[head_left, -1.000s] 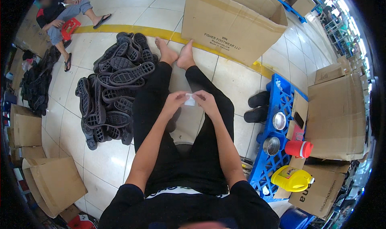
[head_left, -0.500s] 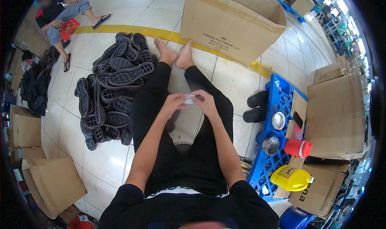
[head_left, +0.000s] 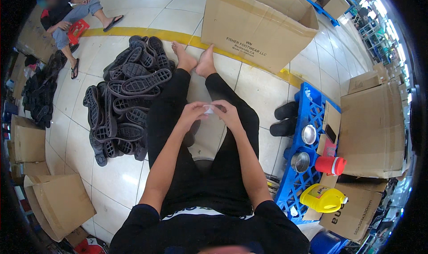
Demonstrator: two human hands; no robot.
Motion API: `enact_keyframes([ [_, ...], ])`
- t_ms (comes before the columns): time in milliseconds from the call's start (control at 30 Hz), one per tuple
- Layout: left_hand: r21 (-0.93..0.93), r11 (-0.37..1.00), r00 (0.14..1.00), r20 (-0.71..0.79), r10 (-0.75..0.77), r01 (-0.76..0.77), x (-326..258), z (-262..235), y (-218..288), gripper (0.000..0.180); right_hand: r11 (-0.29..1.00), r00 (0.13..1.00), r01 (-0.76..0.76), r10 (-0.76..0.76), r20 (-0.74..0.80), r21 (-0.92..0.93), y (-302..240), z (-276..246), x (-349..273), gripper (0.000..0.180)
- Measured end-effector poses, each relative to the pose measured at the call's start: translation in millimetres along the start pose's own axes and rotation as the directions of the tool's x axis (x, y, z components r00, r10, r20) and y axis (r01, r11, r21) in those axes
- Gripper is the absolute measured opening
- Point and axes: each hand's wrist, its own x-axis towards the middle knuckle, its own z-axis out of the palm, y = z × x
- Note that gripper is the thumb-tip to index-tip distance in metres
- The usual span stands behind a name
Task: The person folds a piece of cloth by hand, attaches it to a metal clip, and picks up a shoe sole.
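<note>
Head view: thin white slip (head_left: 208, 109) between hands.

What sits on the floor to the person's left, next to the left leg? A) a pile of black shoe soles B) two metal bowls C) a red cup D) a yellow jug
A: the pile of black shoe soles lies on the tiles beside the left leg, while the yellow jug, red cup and metal bowls are all at the blue pallet on the right.

Black shirt, black trousers, barefoot.
</note>
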Motion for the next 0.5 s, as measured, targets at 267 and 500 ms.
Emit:
enact_keyframes([
  [267,0.093,0.995,0.999,0.004,0.043,-0.044,-2,2,3,0.018,0.98,0.983,-0.177,0.171,0.063,0.094,4,1,-1,0.02],
  [500,0.051,0.998,0.999,-0.012,-0.038,0.039,2,1,-4,0.025,0.993,0.995,-0.098,0.096,0.031,0.066,14,-1,1,0.02],
])
